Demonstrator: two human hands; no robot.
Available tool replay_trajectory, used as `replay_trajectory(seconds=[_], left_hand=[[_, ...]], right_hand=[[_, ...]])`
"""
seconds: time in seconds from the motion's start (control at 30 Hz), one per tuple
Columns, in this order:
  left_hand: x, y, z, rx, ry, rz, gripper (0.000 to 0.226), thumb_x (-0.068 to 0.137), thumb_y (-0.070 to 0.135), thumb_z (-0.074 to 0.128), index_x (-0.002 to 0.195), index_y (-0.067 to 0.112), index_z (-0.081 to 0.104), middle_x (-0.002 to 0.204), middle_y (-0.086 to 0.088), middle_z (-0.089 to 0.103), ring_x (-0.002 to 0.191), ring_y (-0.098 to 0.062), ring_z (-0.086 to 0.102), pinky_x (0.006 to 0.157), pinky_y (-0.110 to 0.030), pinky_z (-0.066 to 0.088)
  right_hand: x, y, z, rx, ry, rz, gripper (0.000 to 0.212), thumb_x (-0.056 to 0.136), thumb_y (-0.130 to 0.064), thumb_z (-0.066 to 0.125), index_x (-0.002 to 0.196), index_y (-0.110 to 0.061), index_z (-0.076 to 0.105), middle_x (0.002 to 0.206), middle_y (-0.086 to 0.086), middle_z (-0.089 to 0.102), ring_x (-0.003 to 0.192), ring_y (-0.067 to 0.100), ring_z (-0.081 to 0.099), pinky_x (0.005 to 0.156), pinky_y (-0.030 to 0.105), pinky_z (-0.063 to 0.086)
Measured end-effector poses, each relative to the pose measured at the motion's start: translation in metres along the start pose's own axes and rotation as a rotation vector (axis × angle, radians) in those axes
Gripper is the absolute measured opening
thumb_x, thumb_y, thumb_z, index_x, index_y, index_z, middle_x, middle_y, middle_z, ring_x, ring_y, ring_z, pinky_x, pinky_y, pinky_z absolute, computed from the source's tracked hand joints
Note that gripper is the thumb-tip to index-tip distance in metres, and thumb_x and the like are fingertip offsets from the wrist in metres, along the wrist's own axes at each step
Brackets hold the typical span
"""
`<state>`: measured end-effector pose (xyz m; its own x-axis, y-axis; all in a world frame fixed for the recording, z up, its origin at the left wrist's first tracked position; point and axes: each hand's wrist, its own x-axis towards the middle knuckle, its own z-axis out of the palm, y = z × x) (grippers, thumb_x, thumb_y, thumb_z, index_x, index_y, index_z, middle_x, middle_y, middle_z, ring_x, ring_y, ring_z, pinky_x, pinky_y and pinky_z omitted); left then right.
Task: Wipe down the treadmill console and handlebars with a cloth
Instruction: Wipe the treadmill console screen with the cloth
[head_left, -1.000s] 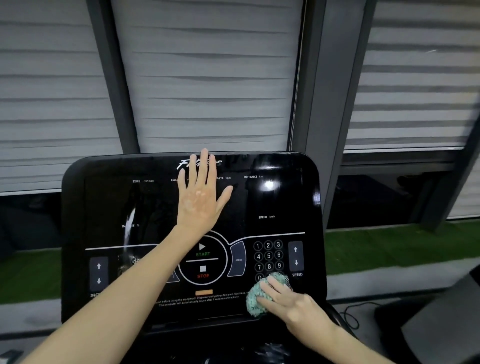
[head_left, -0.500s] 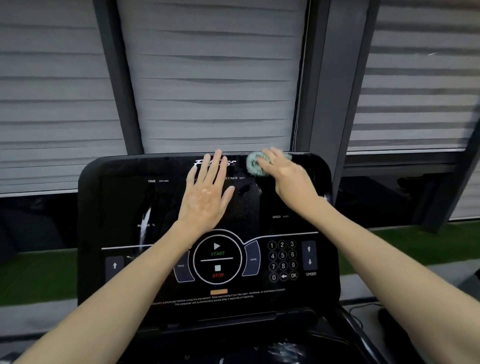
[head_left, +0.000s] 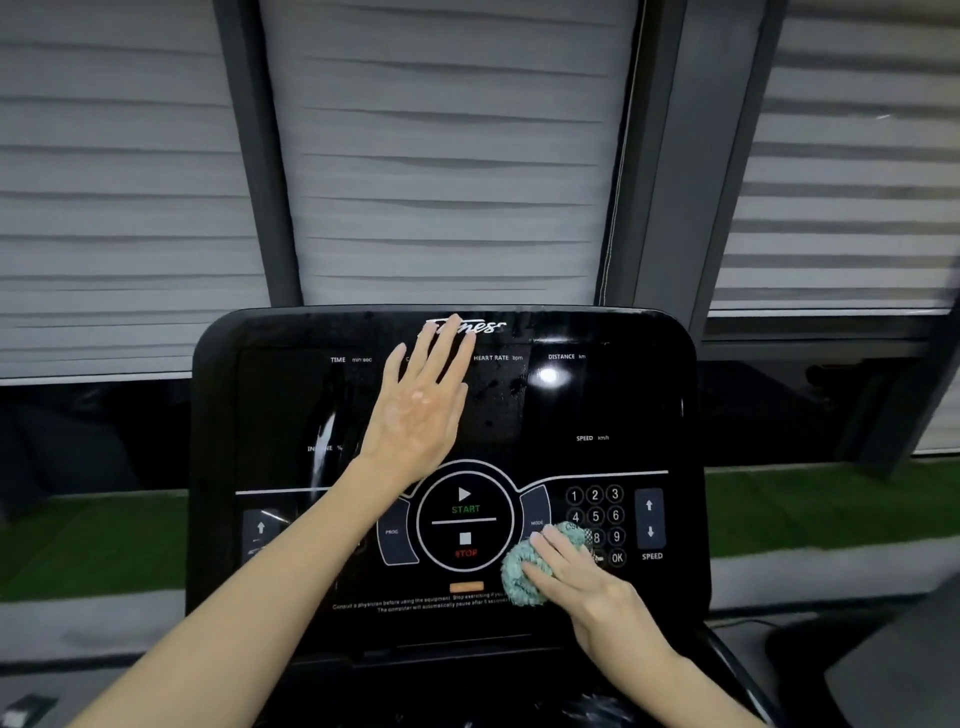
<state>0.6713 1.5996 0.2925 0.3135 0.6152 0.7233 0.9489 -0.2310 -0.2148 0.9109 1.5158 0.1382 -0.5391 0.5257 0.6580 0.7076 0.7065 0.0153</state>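
The glossy black treadmill console (head_left: 613, 405) fills the lower middle of the view, with a round START/STOP pad, a number keypad and arrow keys. My left hand (head_left: 421, 410) lies flat on the upper screen, fingers spread, holding nothing. My right hand (head_left: 576, 577) presses a bunched green cloth (head_left: 519, 577) against the lower right of the panel, just left of the keypad and over part of it. The handlebars are mostly out of view; a dark curved bar (head_left: 737, 670) shows at the lower right.
Grey slatted blinds (head_left: 447, 156) and dark window frames stand close behind the console. A strip of green turf (head_left: 831, 509) and pale floor run below the windows. A grey shape (head_left: 904, 660) sits at the lower right corner.
My right hand has swept the cloth from the console's top edge down to the lower right by the keypad. My left hand has stayed flat on the screen.
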Motion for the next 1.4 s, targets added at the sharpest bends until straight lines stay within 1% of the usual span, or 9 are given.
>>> replay_trajectory(seconds=[0.17, 0.3, 0.37, 0.47, 0.67, 0.9, 1.1, 1.27, 1.4], left_hand=[[-0.008, -0.024, -0.006, 0.058, 0.010, -0.097, 0.059, 0.100, 0.029, 0.042, 0.154, 0.013, 0.023, 0.163, -0.013, 0.010, 0.148, -0.034, 0.017, 0.112, -0.055, 0.022], [-0.015, -0.039, -0.008, 0.068, -0.008, -0.120, 0.057, 0.101, 0.034, 0.037, 0.155, 0.019, 0.024, 0.162, -0.019, 0.012, 0.146, -0.041, 0.017, 0.111, -0.058, 0.021], [-0.017, -0.042, -0.008, 0.052, -0.009, -0.129, 0.055, 0.103, 0.036, 0.031, 0.155, 0.022, 0.021, 0.160, -0.022, 0.013, 0.145, -0.044, 0.017, 0.112, -0.058, 0.022], [-0.017, -0.042, -0.008, 0.014, -0.014, -0.133, 0.057, 0.102, 0.038, 0.031, 0.156, 0.024, 0.019, 0.160, -0.022, 0.013, 0.145, -0.044, 0.018, 0.113, -0.056, 0.025], [-0.018, -0.042, -0.003, -0.007, -0.008, -0.136, 0.058, 0.102, 0.037, 0.032, 0.156, 0.023, 0.017, 0.161, -0.021, 0.010, 0.146, -0.043, 0.015, 0.114, -0.055, 0.024], [-0.019, -0.043, -0.001, -0.010, 0.008, -0.123, 0.058, 0.103, 0.038, 0.031, 0.156, 0.023, 0.016, 0.161, -0.021, 0.010, 0.147, -0.043, 0.015, 0.114, -0.056, 0.025], [-0.019, -0.041, -0.001, 0.016, -0.001, -0.139, 0.057, 0.103, 0.039, 0.021, 0.157, 0.023, 0.013, 0.162, -0.021, 0.007, 0.147, -0.043, 0.014, 0.114, -0.055, 0.024], [-0.020, -0.043, -0.003, -0.007, 0.000, -0.128, 0.056, 0.104, 0.040, 0.022, 0.157, 0.024, 0.012, 0.162, -0.020, 0.007, 0.147, -0.042, 0.013, 0.115, -0.054, 0.025], [-0.019, -0.043, -0.001, -0.006, 0.004, -0.129, 0.056, 0.104, 0.040, 0.022, 0.157, 0.024, 0.012, 0.162, -0.020, 0.007, 0.147, -0.042, 0.013, 0.115, -0.054, 0.024]], right_hand=[[0.068, 0.024, -0.020, -0.113, 0.033, 0.000, 0.073, 0.070, 0.012, 0.036, 0.135, -0.018, 0.049, 0.147, 0.009, 0.043, 0.143, 0.022, 0.026, 0.093, 0.037, 0.053], [0.154, 0.037, -0.058, -0.152, 0.204, 0.115, 0.070, 0.056, 0.031, 0.060, 0.116, -0.004, 0.067, 0.136, 0.030, 0.049, 0.124, 0.050, 0.046, 0.089, 0.050, 0.048], [0.187, 0.045, -0.071, -0.200, 0.256, 0.119, 0.070, 0.053, 0.033, 0.058, 0.113, -0.001, 0.068, 0.129, 0.030, 0.055, 0.118, 0.051, 0.052, 0.082, 0.058, 0.053], [0.203, 0.044, -0.076, -0.243, 0.271, 0.107, 0.071, 0.048, 0.033, 0.058, 0.111, 0.000, 0.069, 0.115, 0.025, 0.065, 0.108, 0.044, 0.062, 0.068, 0.050, 0.059], [0.119, 0.007, -0.031, -0.240, 0.241, -0.069, 0.059, 0.063, 0.023, 0.041, 0.110, 0.000, 0.069, 0.119, 0.026, 0.063, 0.109, 0.040, 0.062, 0.059, 0.036, 0.060], [0.005, -0.020, 0.006, -0.137, -0.135, -0.214, 0.055, 0.076, 0.001, 0.036, 0.125, -0.018, 0.051, 0.133, 0.008, 0.059, 0.129, 0.020, 0.045, 0.060, 0.025, 0.058], [0.114, 0.003, -0.039, -0.180, 0.145, -0.099, 0.055, 0.073, 0.008, 0.037, 0.114, -0.008, 0.069, 0.124, 0.014, 0.064, 0.117, 0.029, 0.060, 0.077, 0.037, 0.059], [0.214, 0.031, -0.080, -0.306, 0.184, -0.001, 0.060, 0.059, 0.027, 0.057, 0.110, -0.001, 0.068, 0.121, 0.027, 0.061, 0.108, 0.046, 0.061, 0.060, 0.052, 0.059], [0.213, 0.020, -0.075, -0.317, 0.212, -0.011, 0.065, 0.051, 0.030, 0.053, 0.109, 0.004, 0.067, 0.113, 0.030, 0.064, 0.100, 0.044, 0.065, 0.049, 0.045, 0.058]])
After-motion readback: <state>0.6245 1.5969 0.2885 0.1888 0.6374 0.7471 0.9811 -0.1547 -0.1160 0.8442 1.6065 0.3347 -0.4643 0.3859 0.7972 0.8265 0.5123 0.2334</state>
